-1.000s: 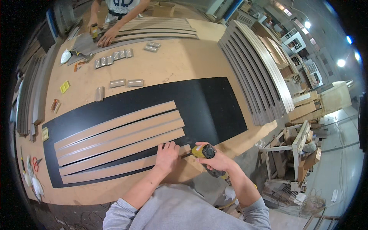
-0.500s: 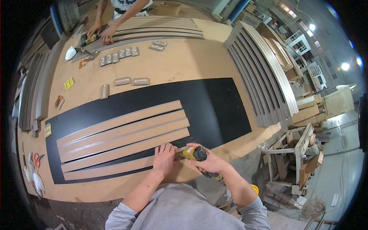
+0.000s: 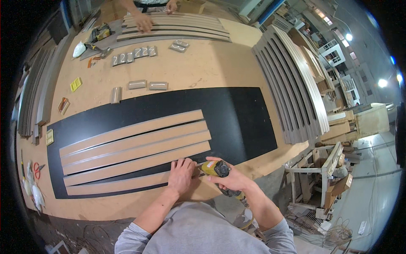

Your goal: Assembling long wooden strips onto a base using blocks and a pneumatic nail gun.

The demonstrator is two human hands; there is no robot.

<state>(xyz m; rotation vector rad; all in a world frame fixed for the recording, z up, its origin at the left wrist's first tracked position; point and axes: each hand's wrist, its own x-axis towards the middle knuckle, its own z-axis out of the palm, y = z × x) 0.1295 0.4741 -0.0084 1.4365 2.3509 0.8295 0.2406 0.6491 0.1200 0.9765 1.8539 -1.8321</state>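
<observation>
The left hand [image 3: 181, 175] is lying flat, fingers spread, on the right end of the nearest strip [image 3: 122, 185], pressing it down on the black sheet [image 3: 237, 114], probably so it is not shifting under the tool. The right hand [image 3: 230, 180] is wrapped tight around a yellow power driver [image 3: 215, 168], its nose pointing left at the strip end, just beside the left fingertips. The hands are working almost touching, which is keeping the tool tip steady at the spot being held.

Four more strips [image 3: 135, 142] are lying side by side above the near one, slightly fanned, all on the black sheet, which is covering the middle of the tabletop [image 3: 211, 67] and likely shielding it or giving a flat base. Small grey brackets [image 3: 148, 85] are sitting just past the sheet's far edge, within reach. A stack of curved slats [image 3: 292, 84] is resting at the right edge. At the far end another person's hand [image 3: 144, 22] is resting on more slats [image 3: 177, 27]. Red scissors [image 3: 37, 170] are lying at the left.
</observation>
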